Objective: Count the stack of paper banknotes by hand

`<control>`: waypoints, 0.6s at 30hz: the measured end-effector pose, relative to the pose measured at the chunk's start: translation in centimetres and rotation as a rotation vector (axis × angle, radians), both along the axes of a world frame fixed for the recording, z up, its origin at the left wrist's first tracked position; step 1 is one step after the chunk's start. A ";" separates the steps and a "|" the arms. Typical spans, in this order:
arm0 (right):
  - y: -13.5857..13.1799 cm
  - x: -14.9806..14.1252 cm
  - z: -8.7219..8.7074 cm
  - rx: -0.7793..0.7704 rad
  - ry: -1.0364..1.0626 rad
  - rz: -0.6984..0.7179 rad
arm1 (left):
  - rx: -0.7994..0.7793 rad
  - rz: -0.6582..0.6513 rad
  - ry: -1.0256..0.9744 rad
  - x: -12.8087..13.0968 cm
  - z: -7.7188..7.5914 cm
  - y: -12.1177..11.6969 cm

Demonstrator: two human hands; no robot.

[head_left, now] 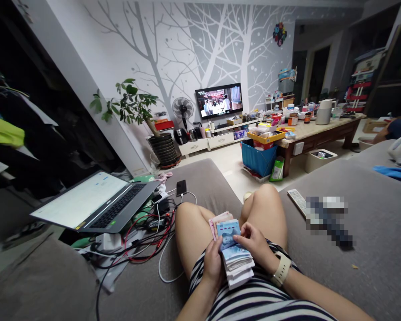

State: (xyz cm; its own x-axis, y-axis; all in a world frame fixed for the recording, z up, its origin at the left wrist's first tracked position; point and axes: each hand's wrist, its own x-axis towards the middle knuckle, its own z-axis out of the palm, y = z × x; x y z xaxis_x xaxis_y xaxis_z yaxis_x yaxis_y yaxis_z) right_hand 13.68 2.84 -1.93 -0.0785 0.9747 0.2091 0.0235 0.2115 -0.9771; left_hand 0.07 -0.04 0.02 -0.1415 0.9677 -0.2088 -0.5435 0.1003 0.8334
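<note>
My left hand (214, 261) is closed along the left edge of a bundle of banknotes (238, 264), held over my lap. A blue banknote (227, 232) lies uppermost at the far end, and pinkish banknotes (217, 222) show fanned out behind it. The near part of the bundle is bent into a thick, layered stack. With thumb and fingers pinched, my right hand (254, 243) grips the right edge of the blue banknote. A pale watch is on my right wrist. My left fingers are partly hidden beneath the notes.
Left of my legs, an open laptop (120, 207) stands beside tangled cables (147, 240) and a plugged-in phone (181, 187). A white remote (297, 203) lies on the sofa at right, next to a blurred-out patch. Ahead are a blue bin (259, 159) and a cluttered table (307, 133). Part of another person shows at far right.
</note>
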 end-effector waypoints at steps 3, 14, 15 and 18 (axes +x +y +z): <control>0.2 0.1 -0.2 0.003 -0.005 0.009 | 0.001 0.011 -0.001 0.0 0.1 0.0; -0.2 0.9 -0.3 -0.189 0.164 0.167 | 0.023 -0.004 0.023 -0.2 -1.2 0.5; -0.3 1.1 -0.2 -0.186 0.195 0.190 | 0.020 -0.003 0.031 -0.2 -1.3 0.6; -0.7 1.4 0.3 -0.174 0.273 0.276 | 0.008 -0.012 0.026 -0.2 -1.5 0.9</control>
State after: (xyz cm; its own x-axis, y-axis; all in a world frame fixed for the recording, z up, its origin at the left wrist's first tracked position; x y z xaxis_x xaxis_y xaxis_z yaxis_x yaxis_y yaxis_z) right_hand 15.11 2.18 -1.66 -0.3061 0.9475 0.0924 -0.2756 0.0048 -0.9613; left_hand -0.10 0.82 -1.43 -0.1351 0.9709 -0.1979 -0.5209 0.1003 0.8477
